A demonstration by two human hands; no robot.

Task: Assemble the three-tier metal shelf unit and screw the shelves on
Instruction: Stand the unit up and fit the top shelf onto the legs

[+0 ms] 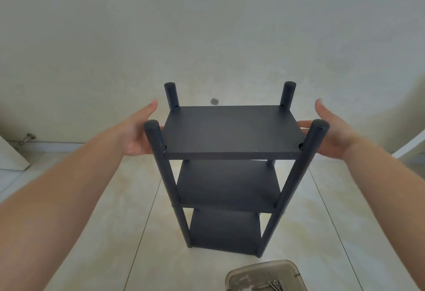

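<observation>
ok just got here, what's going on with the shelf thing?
A person is working on a dark three-tier shelf unit that stands upright on a tiled floor. All three shelves sit between the four posts. The left hand and the right hand are at either end of the top shelf, fingers straight, steadying or just letting go; actual contact is hard to tell. A clear container with a few loose screws sits on the floor in front of the unit.
</observation>
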